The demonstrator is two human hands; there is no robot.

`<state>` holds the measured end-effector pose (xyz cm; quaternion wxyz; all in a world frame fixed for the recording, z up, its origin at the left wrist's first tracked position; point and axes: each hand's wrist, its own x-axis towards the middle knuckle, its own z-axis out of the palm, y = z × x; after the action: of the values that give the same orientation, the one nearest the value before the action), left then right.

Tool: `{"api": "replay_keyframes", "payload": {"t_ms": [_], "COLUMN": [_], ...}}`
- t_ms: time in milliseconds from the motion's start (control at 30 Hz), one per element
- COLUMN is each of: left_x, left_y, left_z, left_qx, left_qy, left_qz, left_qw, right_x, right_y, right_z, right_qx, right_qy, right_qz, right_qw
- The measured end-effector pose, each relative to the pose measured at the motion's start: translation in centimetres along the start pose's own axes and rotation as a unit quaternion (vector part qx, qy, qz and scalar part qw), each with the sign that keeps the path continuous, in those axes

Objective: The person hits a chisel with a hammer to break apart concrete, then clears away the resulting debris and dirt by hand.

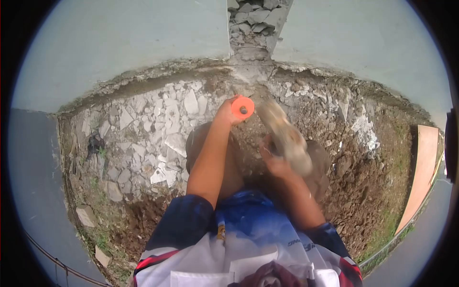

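My left hand [228,113] is closed around a chisel with a round orange hand guard [238,102]. The chisel's grey metal striking end [244,110] shows at the guard's centre, pointing up at me. Its lower end is hidden beneath the guard and hand. To the right, my right hand [277,165] is closed at a long, pale, brown-stained hammer-like block [287,136]. Motion smears this block, so its exact kind and handle cannot be made out. The block's far end is close to the orange guard but apart from it.
Ahead stands a pale wall [143,33] with a broken vertical gap full of grey rubble [256,19]. Broken white chunks [158,124] cover the ground at left, and loose brown soil [358,191] lies at right. A plank [420,172] leans at the far right.
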<state>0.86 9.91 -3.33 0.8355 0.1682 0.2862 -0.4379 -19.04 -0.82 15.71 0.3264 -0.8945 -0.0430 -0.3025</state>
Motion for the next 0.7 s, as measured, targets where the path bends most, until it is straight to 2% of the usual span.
{"api": "replay_keyframes", "payload": {"t_ms": [67,100,167,267,333,433,533,633,700], "left_x": [0.0,-0.2,-0.8,-0.5,-1.8,-2.0,-1.1,-0.7,-0.1], "left_y": [0.2,0.2,-0.4,-1.2,-5.7,-7.1,-6.2,-5.2,-4.8], "left_z": [-0.1,0.1,0.5,2.2,-0.5,0.3,2.0,4.7,5.8], "left_qx": [-0.024,-0.035,0.142,0.354,0.457,0.326,0.157,-0.014,-0.056], "left_qy": [0.005,0.007,0.041,0.105,0.180,0.079,0.029,0.010,-0.025], "left_qz": [0.013,0.019,0.024,0.027,-0.013,0.070,0.072,0.123,0.120], "left_qw": [1.000,0.999,0.989,0.929,0.871,0.940,0.985,0.992,0.991], "right_x": [0.9,-1.9,-2.5,-6.0,-6.4,-6.1,-5.8,-2.4,-0.9], "right_y": [0.9,3.8,6.7,8.4,7.9,7.4,7.4,4.9,4.2], "right_z": [-0.4,2.3,4.9,4.9,2.8,0.3,-2.3,-5.3,-6.8], "right_qx": [0.138,0.145,0.099,0.045,0.115,0.131,0.161,0.158,0.164], "right_qy": [-0.058,-0.121,-0.261,-0.152,-0.171,-0.096,-0.057,-0.039,-0.010], "right_qz": [0.079,0.190,0.379,0.360,0.455,0.435,0.440,0.436,0.359], "right_qw": [0.986,0.963,0.882,0.919,0.866,0.886,0.882,0.885,0.919]}}
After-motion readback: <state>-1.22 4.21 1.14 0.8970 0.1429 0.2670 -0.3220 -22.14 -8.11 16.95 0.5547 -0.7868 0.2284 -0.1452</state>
